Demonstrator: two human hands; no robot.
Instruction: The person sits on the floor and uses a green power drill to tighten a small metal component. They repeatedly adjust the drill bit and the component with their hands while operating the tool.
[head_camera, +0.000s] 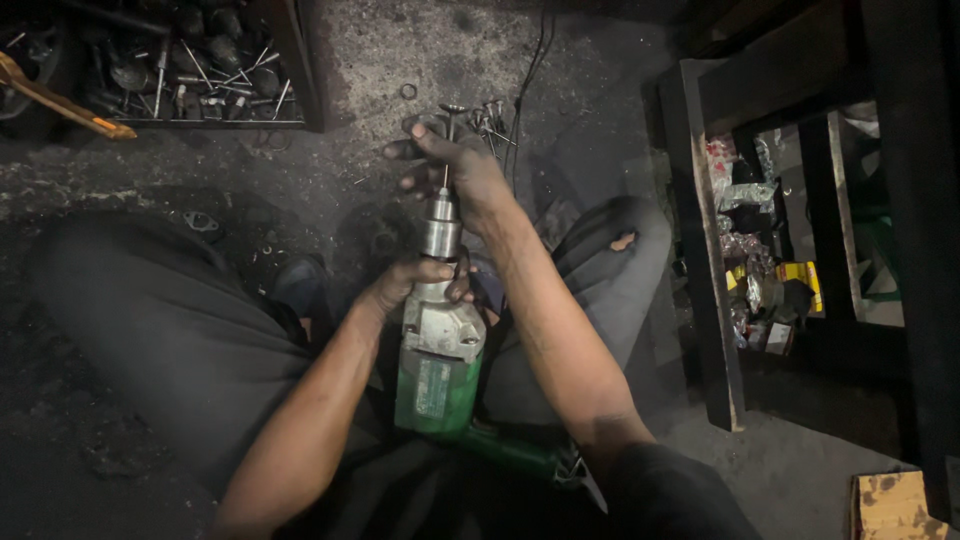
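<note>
Green drill (438, 385) upright between knees; left hand (415, 282) clamped around its neck below chuck (440, 228), right hand (450, 165) fingers curled on the bit (446, 172).

yellow packets (800, 275) in dark rack, right | crumpled silvery wrappers (745, 195) above | pale label (432, 385) on green drill (440, 385)

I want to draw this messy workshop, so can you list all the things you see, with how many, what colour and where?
Electric drill: one, green and grey, upright in the lap.
Thin rod: one, silver, in the drill's chuck.
Loose metal valves: several, silver, on the floor ahead.
Parts tray: one, dark, top left.
Dark rack: one, black, right, holding packets.
Cardboard box: one, brown, bottom right.
Left hand: grips the drill's neck.
Right hand: around the rod's top.
</note>
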